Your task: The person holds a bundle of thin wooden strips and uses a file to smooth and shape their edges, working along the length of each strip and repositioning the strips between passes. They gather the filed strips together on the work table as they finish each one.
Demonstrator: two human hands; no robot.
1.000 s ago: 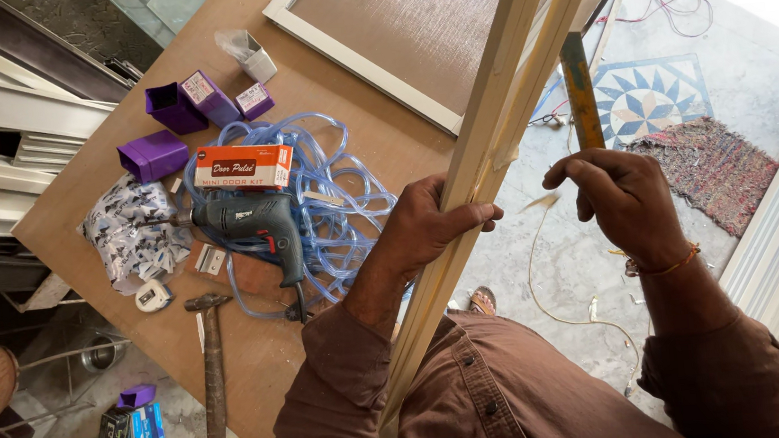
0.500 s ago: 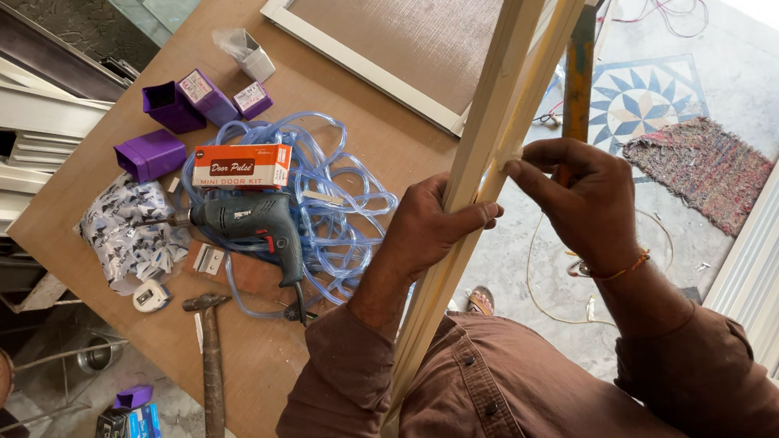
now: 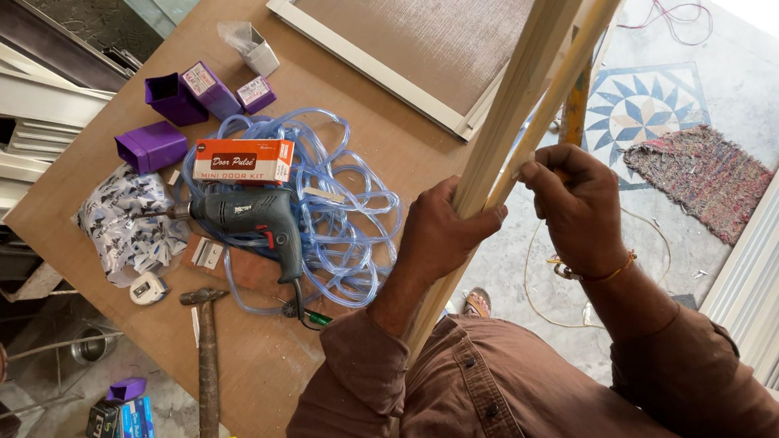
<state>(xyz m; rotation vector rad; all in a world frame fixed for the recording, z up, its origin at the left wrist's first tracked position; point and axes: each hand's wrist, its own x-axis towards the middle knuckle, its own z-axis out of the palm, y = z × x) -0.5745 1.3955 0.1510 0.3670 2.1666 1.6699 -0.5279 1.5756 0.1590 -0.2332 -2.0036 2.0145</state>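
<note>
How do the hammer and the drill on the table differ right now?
The hammer is long, thin and brownish, lying near the table edge with its handle running toward the person; the drill is bulky and dark green, lying on its side farther in, on the clear hose. Both lie untouched on the table; the hands hold neither.

Wooden strip (image 3: 530, 91) top cut off; orange tool (image 3: 575, 108) mostly hidden.

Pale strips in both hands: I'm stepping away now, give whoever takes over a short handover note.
Left hand grips the long pale strips, held slanting over the table edge. Right hand pinches their edge, with a yellow-handled tool behind it. On the table: drill on clear hose, hammer, purple boxes, framed mesh panel. Nothing visibly fastened; strips not set down.
</note>
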